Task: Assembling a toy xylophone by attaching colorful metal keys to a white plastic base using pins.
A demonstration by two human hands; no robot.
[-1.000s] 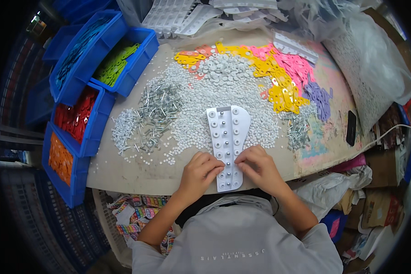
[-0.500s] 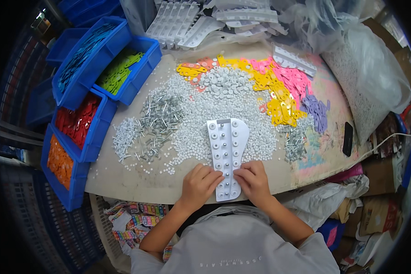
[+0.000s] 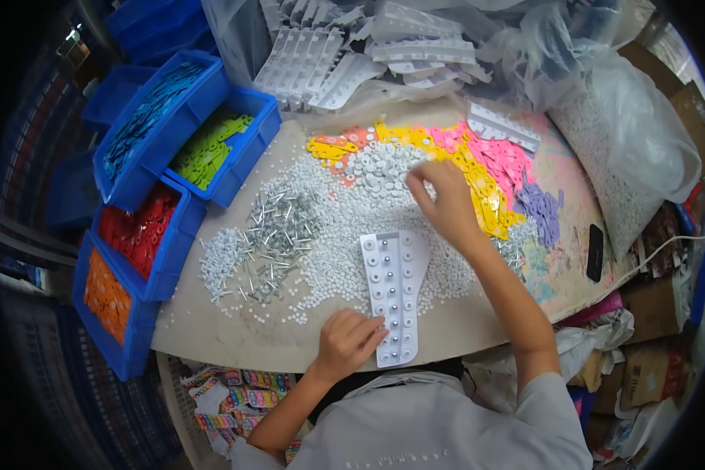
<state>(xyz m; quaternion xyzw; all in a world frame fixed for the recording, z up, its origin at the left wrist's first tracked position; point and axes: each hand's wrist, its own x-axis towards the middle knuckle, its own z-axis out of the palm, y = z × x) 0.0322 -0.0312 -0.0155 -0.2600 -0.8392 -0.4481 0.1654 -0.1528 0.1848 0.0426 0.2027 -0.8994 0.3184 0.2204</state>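
Note:
A long white plastic tray (image 3: 393, 294) with one slanted side lies near the front edge of the table. White ring-shaped caps sit in rows along both its sides, with small metal pins down the middle channel. My left hand (image 3: 348, 345) is at the tray's lower left edge, fingers curled and tips pinched together at the rim; anything between them is too small to make out. Farther off, my right hand (image 3: 446, 205) hovers over the pile of larger white caps (image 3: 384, 163), thumb and fingers drawn together. What that pinch holds, if anything, is hidden.
Small white beads (image 3: 333, 258), metal rivets (image 3: 278, 231), yellow pieces (image 3: 482, 184), pink pieces (image 3: 501, 160) and purple pieces (image 3: 539, 205) spread over the table. Blue bins (image 3: 247, 149) stand left. A dark phone (image 3: 595, 252) and a bulging clear bag (image 3: 623, 149) are right; white trays (image 3: 423, 51) stack behind.
My right hand has left the tray's lower right side and moved forward to the white caps. My left hand stays at the tray's left edge. The whole view has shifted slightly.

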